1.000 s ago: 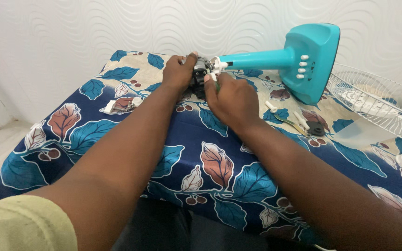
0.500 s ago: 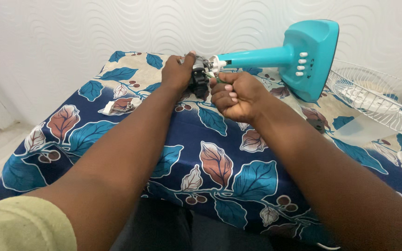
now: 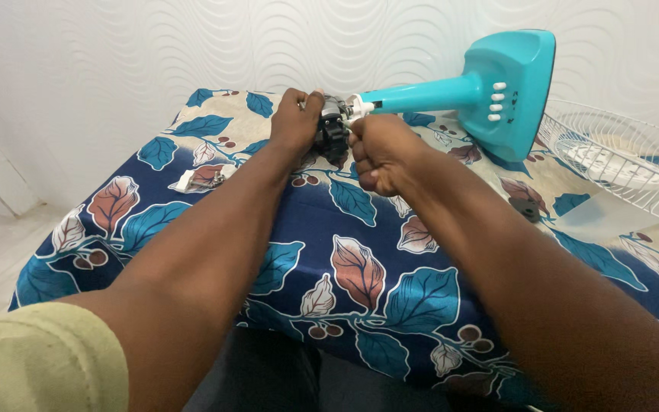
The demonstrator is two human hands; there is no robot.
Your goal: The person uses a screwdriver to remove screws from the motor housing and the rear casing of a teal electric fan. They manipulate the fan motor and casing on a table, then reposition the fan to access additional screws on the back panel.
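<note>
A turquoise fan stand (image 3: 497,91) lies on its side on a table under a blue leaf-patterned cloth (image 3: 345,252), its neck pointing left. At the neck's end sits a dark fan motor (image 3: 333,130). My left hand (image 3: 297,122) grips the motor from the left. My right hand (image 3: 379,152) is closed in a fist just right of the motor, below the white joint of the neck; what it holds is hidden by the fingers.
A white wire fan guard (image 3: 619,164) lies at the table's right. A small white and metal part (image 3: 196,179) rests on the cloth at the left, a small black piece (image 3: 528,207) at the right. A white textured wall stands behind.
My right hand has drawn back from the motor toward me and curled into a fist. My left hand stays on the motor.
</note>
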